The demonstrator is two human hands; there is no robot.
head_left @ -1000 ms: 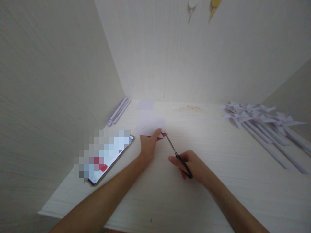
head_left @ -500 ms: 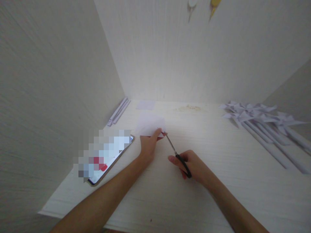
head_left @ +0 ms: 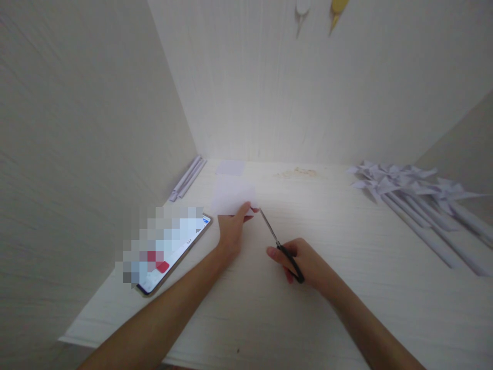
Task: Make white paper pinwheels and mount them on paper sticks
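Note:
A white sheet of paper (head_left: pixel 232 195) is pinched at its near right corner by my left hand (head_left: pixel 233 226), thumb on top and fingers beneath. My right hand (head_left: pixel 298 262) grips black-handled scissors (head_left: pixel 287 254), whose blades point up and left. The blade tips sit just to the right of the paper's corner, apart from it by a small gap. Whether the blades are fully closed is hard to make out. Behind the held sheet, a smaller piece of paper (head_left: pixel 230 167) lies flat on the white table (head_left: pixel 246 308).
A phone (head_left: pixel 181 252) with a lit, partly blurred screen lies left of my left forearm. Rolled paper sticks (head_left: pixel 187 180) rest against the left wall. On the right are several paper pinwheels (head_left: pixel 393 182) on paper sticks. Two hooks (head_left: pixel 338 13) hang on the back wall.
My left hand has moved slightly left with the paper, away from the scissors' tips, which had been at its corner. My right hand has stayed nearly in place.

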